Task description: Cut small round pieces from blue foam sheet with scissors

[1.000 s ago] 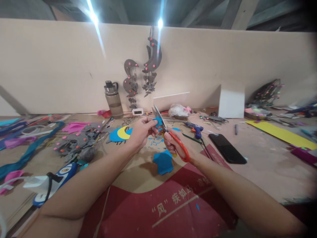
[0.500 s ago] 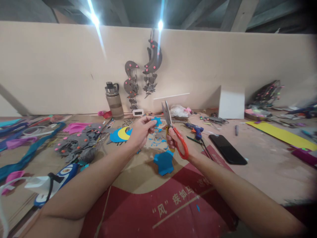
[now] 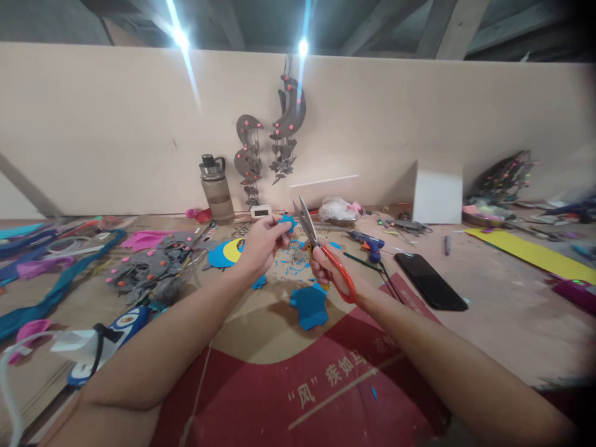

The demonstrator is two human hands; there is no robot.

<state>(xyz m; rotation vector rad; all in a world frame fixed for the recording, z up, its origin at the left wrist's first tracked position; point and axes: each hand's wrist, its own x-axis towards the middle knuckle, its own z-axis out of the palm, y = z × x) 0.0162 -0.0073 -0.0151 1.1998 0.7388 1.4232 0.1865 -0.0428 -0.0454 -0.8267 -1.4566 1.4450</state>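
Blue felt scrap sat pinched in the left hand; the right hand gripped red-handled scissors, blades apart.

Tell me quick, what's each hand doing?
Left hand: closed, pinching a small blue cutout.
Right hand: closed on red-handled scissors, blades open.

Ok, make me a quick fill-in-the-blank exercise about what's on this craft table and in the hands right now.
1. The right hand holds scissors with ____ handles.
2. The left hand pinches a small ____ piece of foam.
3. The black phone lies flat on the table to the ____ of the hands.
4. The water bottle stands against the ____.

Missing words: red; blue; right; wall
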